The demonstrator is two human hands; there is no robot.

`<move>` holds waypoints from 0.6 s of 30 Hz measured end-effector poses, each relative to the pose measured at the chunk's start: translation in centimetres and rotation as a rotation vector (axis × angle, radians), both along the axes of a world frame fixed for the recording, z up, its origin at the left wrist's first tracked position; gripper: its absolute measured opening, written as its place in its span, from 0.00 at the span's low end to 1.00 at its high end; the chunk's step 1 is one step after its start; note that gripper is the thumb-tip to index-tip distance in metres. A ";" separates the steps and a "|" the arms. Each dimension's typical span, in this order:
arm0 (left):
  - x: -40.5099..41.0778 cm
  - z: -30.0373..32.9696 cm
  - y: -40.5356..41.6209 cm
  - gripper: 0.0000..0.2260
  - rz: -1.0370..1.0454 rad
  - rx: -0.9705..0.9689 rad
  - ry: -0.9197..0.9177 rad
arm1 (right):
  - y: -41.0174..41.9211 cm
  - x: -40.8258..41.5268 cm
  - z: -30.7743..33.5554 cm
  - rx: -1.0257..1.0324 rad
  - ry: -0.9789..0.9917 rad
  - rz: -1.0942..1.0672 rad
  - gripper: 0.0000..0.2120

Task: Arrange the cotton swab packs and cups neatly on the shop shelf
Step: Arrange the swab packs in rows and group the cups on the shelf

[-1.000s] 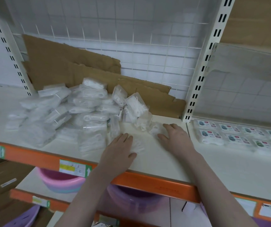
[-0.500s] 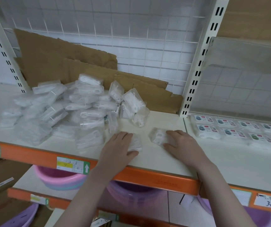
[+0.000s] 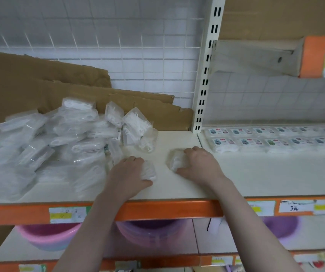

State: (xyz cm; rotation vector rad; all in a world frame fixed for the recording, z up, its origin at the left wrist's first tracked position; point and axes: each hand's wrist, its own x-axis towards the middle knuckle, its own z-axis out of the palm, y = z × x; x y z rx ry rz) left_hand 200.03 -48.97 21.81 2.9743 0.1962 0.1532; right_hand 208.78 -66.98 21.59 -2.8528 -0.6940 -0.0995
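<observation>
Head view. Shelf (image 3: 177, 191): cream board, orange front lip. Item 1, small clear pack (image 3: 149, 170), lies flat at centre; long axis appears to run 12 to 6 o'clock, though blur leaves this uncertain. Left hand (image 3: 127, 176) grips it, fingers curled over the top and thumb along the near edge. Item 2, second small clear pack (image 3: 175, 160), just at 3 o'clock of the first and apart from it, long axis tilted toward 1 o'clock. Right hand (image 3: 199, 163) holds it, fingers bent over its far end and thumb at its near corner. Item 3, loose heap of clear packs (image 3: 59, 142) at 9 o'clock, lying every way; count cannot be told. Item 4, labelled packs (image 3: 271, 139) at 2 o'clock, two rows, each long axis 9 to 3 o'clock. Three plastic basins (image 3: 150, 232) on the shelf below.
</observation>
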 end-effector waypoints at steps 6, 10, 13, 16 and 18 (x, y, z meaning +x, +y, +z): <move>0.0 0.2 -0.6 0.23 -0.078 -0.031 0.006 | -3.5 -2.4 0.8 0.043 -0.054 -0.153 0.27; 0.6 0.1 -2.1 0.25 -0.156 -0.070 0.029 | -6.3 -4.1 1.0 0.024 -0.076 -0.250 0.24; 0.9 0.2 -3.2 0.26 -0.205 -0.094 0.026 | -8.1 -5.0 1.3 0.002 -0.076 -0.308 0.22; 1.1 0.3 -4.5 0.25 -0.237 -0.089 0.013 | -9.7 -5.3 1.4 0.006 -0.083 -0.339 0.23; 1.2 0.5 -5.5 0.25 -0.260 -0.079 0.014 | -10.7 -5.2 1.4 0.008 -0.087 -0.352 0.22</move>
